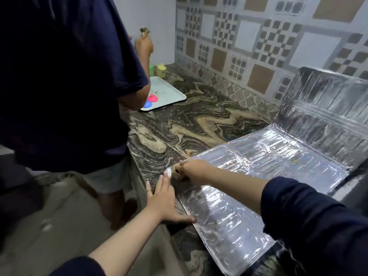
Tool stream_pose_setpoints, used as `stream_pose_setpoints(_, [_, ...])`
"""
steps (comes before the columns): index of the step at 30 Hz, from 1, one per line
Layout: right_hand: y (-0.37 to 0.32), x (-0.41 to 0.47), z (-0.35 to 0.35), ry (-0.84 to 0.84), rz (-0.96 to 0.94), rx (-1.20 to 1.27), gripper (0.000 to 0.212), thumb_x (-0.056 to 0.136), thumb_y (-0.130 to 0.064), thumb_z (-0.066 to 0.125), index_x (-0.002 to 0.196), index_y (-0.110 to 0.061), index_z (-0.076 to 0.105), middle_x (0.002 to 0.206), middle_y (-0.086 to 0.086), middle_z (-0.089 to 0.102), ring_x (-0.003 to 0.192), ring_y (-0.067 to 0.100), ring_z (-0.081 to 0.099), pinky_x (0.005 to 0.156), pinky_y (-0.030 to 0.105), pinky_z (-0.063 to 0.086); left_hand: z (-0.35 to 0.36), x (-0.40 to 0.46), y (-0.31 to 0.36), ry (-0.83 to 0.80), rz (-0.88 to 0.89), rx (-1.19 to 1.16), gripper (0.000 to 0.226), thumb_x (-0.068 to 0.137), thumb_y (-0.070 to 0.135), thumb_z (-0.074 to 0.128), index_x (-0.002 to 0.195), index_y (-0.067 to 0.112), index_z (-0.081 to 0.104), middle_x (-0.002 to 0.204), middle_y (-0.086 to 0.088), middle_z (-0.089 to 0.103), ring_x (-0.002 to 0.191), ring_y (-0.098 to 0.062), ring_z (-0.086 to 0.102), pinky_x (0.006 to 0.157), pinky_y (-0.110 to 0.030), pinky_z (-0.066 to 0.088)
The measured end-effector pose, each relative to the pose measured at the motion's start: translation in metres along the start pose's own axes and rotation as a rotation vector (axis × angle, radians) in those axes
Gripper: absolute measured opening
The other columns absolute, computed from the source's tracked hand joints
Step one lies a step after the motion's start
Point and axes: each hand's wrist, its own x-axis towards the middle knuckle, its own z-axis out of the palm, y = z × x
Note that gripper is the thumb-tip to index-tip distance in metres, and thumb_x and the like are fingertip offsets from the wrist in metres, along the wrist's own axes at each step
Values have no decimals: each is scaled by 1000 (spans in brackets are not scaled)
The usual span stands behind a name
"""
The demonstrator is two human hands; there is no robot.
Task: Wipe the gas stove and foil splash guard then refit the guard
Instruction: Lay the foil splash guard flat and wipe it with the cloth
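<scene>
foil splash guard (249, 176) lies mostly flat on the marbled stone surface (199, 120), its far panel bent up and leaning against the patterned tiled wall (258, 36); small brown specks dot the shiny, ribbed foil. the right hand (196, 169), reaching from a dark sleeve, has its grip curled around a brownish cloth (178, 173) and presses it on the guard's near left corner. the left hand (165, 200) lies flat with fingers straight and spread, its grip wide and holding nothing, palm on the surface just beside the guard's left edge, thumb touching the foil. a second person in a dark shirt (59, 76) stands at the left, one raised hand gripping a small object too blurred to identify. further back on the surface sit a pale tray (171, 90) with pink and blue items and two small containers (159, 70), green and yellow.
</scene>
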Motion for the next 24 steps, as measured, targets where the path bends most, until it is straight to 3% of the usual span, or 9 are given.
stream_pose_setpoints(3, [-3, -3, 19, 46, -22, -121, 66, 72, -18, 74, 132, -4, 49, 134, 22, 51, 106, 47, 57, 77, 42, 54, 0, 3, 0, 8, -6, 10, 160, 32, 100, 33, 149, 3, -19, 156, -9, -29, 146, -24, -22, 112, -62, -14])
stream_pose_setpoints(6, [2, -11, 30, -2, -105, -178, 74, 86, -12, 54, 150, -9, 17, 156, 19, 20, 126, 44, 40, 97, 46, 45, 0, 4, -2, 5, -6, 23, 157, 40, 99, 41, 149, 3, -18, 157, -9, -26, 147, -24, -20, 112, -62, -13])
stream_pose_setpoints(8, [3, -24, 28, -27, -144, -179, 77, 85, -9, 53, 151, -8, 12, 157, 19, 16, 126, 41, 40, 99, 45, 43, 1, 4, -2, -6, -10, 40, 156, 42, 99, 43, 149, 4, -19, 158, -9, -26, 147, -24, -20, 111, -62, -15])
stream_pose_setpoints(15, [-4, -81, 22, -156, -290, -205, 67, 85, -7, 52, 146, -4, 26, 154, 23, 22, 124, 38, 44, 102, 42, 39, -3, 4, 2, -45, -36, 100, 155, 45, 98, 45, 148, 1, -20, 158, -12, -25, 147, -26, -19, 111, -62, -15])
stream_pose_setpoints(18, [-8, -107, 21, -241, -332, -180, 63, 85, -4, 51, 144, -5, 31, 148, 23, 32, 118, 38, 48, 97, 41, 42, -6, 4, 5, -47, -51, 143, 156, 43, 99, 42, 148, 1, -18, 158, -13, -24, 147, -27, -18, 110, -61, -17])
stream_pose_setpoints(21, [-10, -127, 16, -344, -360, -136, 66, 82, 2, 51, 145, -6, 32, 149, 19, 31, 115, 36, 50, 92, 40, 43, -7, 5, 6, -46, -54, 150, 159, 39, 101, 39, 149, 1, -17, 158, -13, -22, 147, -28, -16, 109, -61, -17])
stream_pose_setpoints(24, [-13, -138, 10, -460, -340, -116, 59, 82, -1, 51, 140, -11, 40, 143, 15, 38, 112, 36, 52, 79, 37, 42, -6, 4, 7, -54, -57, 152, 160, 38, 102, 38, 148, 0, -18, 158, -14, -22, 147, -28, -16, 109, -61, -18])
